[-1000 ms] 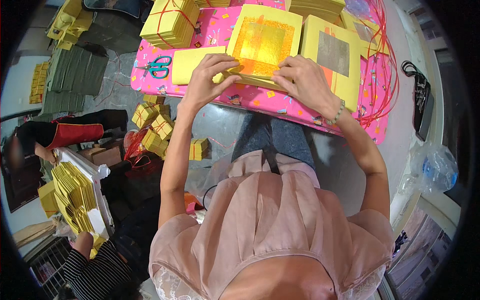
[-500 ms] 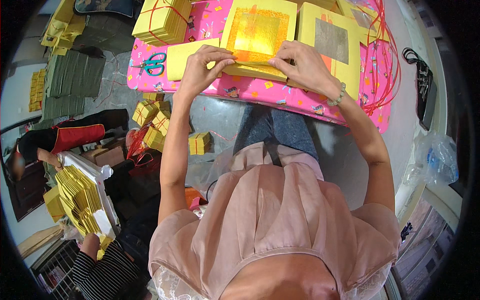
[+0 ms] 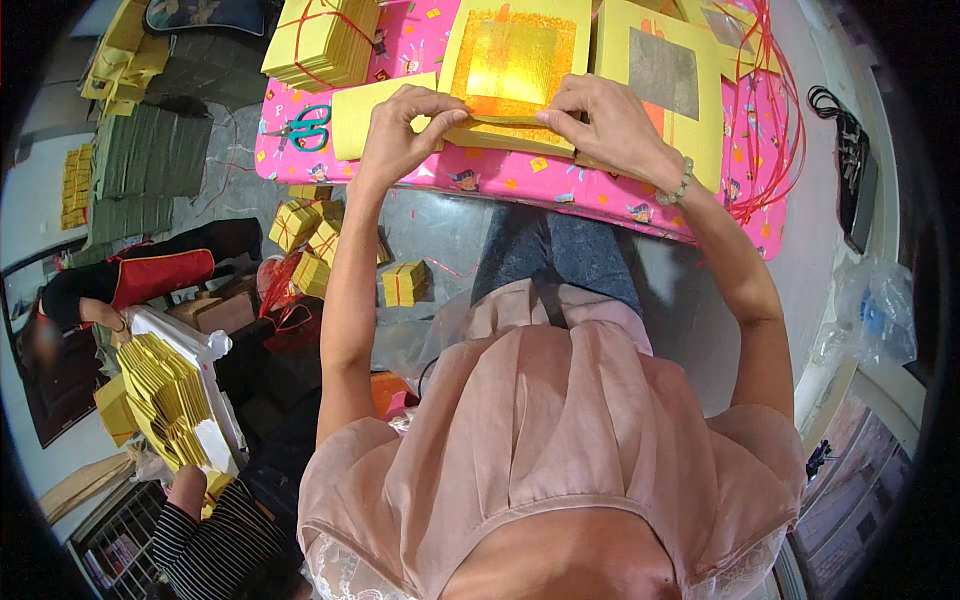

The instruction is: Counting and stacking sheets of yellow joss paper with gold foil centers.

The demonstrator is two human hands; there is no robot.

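Gold-faced paper [image 3: 518,60] pinched along 6-o'clock edge by left hand [image 3: 402,128] and right hand [image 3: 612,122], grips closed (best kept level).

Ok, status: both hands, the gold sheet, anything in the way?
Left hand and right hand pinching near edge of gold sheet. Sheet on yellow stack. Teal scissors off left, touching neither hand.

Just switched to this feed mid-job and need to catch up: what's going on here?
At the pink-covered table, the person's left hand and right hand pinch the near edge of a yellow sheet with a gold square, atop a stack. The edge looks slightly raised. A sheet with a silver-grey square lies to the right; teal-handled scissors lie farther left, past a plain yellow piece.
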